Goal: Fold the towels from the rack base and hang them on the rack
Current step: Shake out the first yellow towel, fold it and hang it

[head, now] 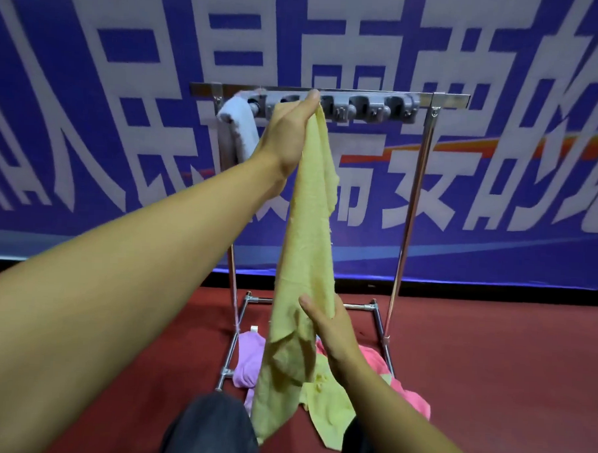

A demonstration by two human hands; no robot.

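A long yellow towel (307, 233) hangs straight down in front of the metal rack (416, 183). My left hand (291, 130) grips its top end up at the rack's grey clip bar (371, 108). Lower down, my right hand (331, 325) holds the towel's middle, thumb in front and fingers hidden behind the cloth. A white folded towel (238, 127) hangs at the left end of the bar. On the rack base lie a purple towel (249, 361), a pink towel (410, 395) and another yellow towel (327, 409).
A blue banner with large white characters (123, 133) covers the wall behind the rack. The floor is dark red carpet (506, 389). My knees in dark trousers (213, 431) show at the bottom edge.
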